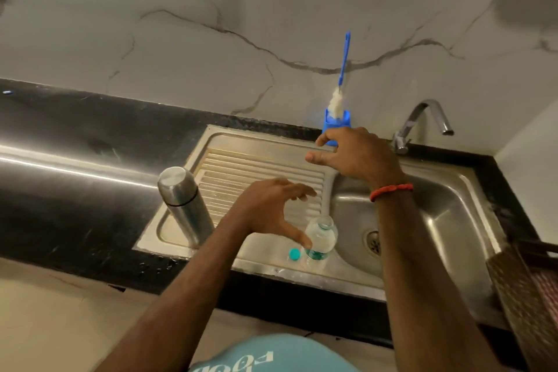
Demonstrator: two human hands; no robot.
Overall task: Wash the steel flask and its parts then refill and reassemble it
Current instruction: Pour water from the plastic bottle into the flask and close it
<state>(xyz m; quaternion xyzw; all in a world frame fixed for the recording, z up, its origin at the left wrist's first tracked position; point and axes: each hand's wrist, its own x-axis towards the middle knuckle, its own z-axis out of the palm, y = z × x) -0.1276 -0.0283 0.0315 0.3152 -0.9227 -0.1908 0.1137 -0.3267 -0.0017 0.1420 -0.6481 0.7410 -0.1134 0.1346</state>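
Observation:
A steel flask (184,205) with its cap on stands upright at the left end of the sink's ribbed drainboard (256,166). An open clear plastic water bottle (320,238) stands at the drainboard's front edge, its teal cap (294,254) lying beside it on the left. My left hand (271,208) hovers over the drainboard just left of the bottle, fingers spread, holding nothing. My right hand (353,154) is raised above the back of the sink, fingers apart and empty, in front of a blue holder (336,125) with a blue-handled bottle brush (341,78).
The steel basin (437,214) with its drain (373,241) lies to the right, a chrome tap (422,121) behind it. Black counter (75,160) stretches left. A woven basket (531,296) sits at the right edge. Marble wall behind.

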